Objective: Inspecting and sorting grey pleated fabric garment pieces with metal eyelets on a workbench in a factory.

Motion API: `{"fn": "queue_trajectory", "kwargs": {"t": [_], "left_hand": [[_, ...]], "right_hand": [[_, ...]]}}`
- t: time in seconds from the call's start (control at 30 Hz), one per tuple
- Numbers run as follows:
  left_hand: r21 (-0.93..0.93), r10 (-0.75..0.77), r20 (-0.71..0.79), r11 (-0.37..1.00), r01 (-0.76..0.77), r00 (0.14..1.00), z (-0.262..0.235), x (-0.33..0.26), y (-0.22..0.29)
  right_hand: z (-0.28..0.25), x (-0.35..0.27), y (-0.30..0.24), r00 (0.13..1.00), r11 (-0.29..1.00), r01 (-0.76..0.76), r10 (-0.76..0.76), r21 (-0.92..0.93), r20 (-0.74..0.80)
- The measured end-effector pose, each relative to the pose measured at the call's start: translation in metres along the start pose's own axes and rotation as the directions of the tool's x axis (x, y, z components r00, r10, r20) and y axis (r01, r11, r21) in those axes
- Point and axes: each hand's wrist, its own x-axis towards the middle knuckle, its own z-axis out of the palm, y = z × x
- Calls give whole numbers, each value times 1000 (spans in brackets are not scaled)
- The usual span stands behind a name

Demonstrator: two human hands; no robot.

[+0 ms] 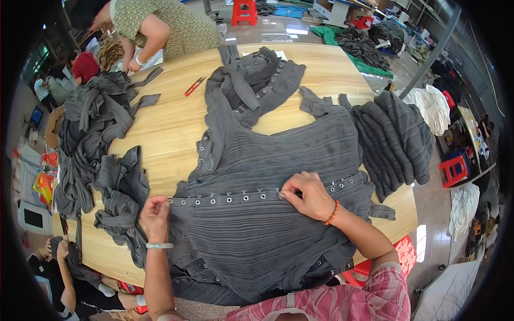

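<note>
A dark grey pleated garment (230, 224) lies spread on the wooden table in front of me, with a row of metal eyelets and hooks running across it. My left hand (155, 212) pinches the left end of this eyelet strip between thumb and fingers. Farther along the same strip, my right hand (309, 196) grips the edge with thumb and forefinger. Above the strip lies another pleated grey piece (289, 150), touching the edge I hold. More eyelet rows show at the garment's lower folds.
Red-handled thread snips (194, 86) lie on the table (171, 117). Heaped grey garments (91, 128) line the left side; a folded stack (393, 142) stands at right. Another grey garment (262, 80) lies beyond. A person in a patterned top (171, 27) works at the far edge; another person's hands (63, 249) show at lower left.
</note>
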Motion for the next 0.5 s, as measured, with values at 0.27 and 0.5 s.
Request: {"fn": "queue_trajectory", "kwargs": {"t": [0.27,0.5], "left_hand": [[-40,-31,8,999,31,999,-14,-3,-8],[512,198,63,835,-202,978,16,-26,11]], "right_hand": [[-1,8,-7,999,1000,-16,16,14,37],[0,-20,-15,980,965,73,-116,-253,-161]]}}
